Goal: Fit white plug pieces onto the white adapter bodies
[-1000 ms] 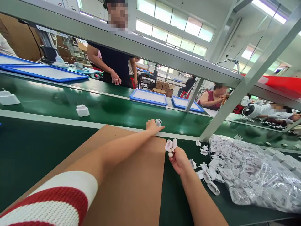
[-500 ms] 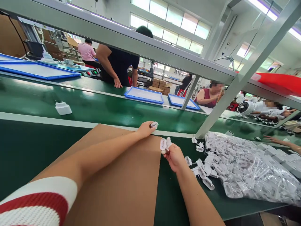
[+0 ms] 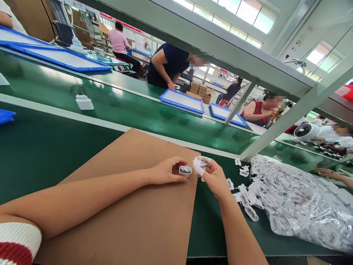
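My left hand (image 3: 167, 171) is closed round a white charger housing (image 3: 185, 172), its open end showing a green circuit board inside. Close by on the right, my right hand (image 3: 213, 176) pinches a white plug cover (image 3: 198, 165) with metal prongs. White finger cots sit on the thumb and a finger of that hand. A small gap parts the two pieces. Both hands are over the right edge of a brown cardboard sheet (image 3: 149, 213). Loose white plug covers (image 3: 250, 212) lie right of my right hand, beside a clear plastic bag (image 3: 303, 202) full of them.
Behind the sheet runs a green conveyor belt (image 3: 124, 110) carrying a white charger (image 3: 84, 102). Blue-rimmed trays (image 3: 182, 100) line its far side. A grey metal post (image 3: 278, 121) slants up at the right. Co-workers are across the belt, and another person's hand (image 3: 331, 175) reaches in at far right.
My left hand has come back from the belt's edge with the housing, now beside the plug cover in my right hand. The view has shifted, and the co-worker in dark clothes leans lower.
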A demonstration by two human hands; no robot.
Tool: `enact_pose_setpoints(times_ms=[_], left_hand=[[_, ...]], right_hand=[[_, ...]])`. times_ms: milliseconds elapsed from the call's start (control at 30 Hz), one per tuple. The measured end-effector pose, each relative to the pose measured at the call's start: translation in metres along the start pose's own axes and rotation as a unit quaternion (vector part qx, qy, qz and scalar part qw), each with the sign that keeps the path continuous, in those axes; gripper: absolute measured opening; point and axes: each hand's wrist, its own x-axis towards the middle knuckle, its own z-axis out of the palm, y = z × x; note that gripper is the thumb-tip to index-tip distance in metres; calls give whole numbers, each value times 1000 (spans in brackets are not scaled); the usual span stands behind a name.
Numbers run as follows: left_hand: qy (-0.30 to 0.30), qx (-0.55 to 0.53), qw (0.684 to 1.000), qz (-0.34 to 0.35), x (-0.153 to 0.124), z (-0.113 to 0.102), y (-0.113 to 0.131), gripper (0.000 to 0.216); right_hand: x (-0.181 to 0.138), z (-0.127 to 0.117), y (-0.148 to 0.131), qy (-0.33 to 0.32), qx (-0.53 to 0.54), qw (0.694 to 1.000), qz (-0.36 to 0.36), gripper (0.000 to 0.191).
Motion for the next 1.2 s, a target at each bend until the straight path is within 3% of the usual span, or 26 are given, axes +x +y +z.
enact_pose_setpoints(times_ms=[67,133,200,300,433,667,1000,1200], left_hand=[[-1,10,1000,-5,2,1,-2,42],[-2,43,999,10,3,0,-3,35],[-7,75,997,32,4,-1,-4,33],[-14,103,993,62,5,-3,-5,30],[-20,104,991,82,6,-5,-7,26],[-5,89,992,92,6,-5,-8,31],[-5,57,995,85,8,-5,-10,33],[9,91,991,93,6,-2,-7,29]], right_hand=[[-3,-1,-2,-2,-25,1000,-6,43],[-5,0,-3,34,-115,991,-52,31],[-7,2,-3,59,-245,960,-125,17],[-7,10,1,14,-378,902,-210,11],[-5,20,8,-28,-434,869,-237,23],[-4,26,11,10,-457,840,-293,26],[1,24,12,11,-506,827,-245,16],[4,21,17,13,-437,878,-196,26]])
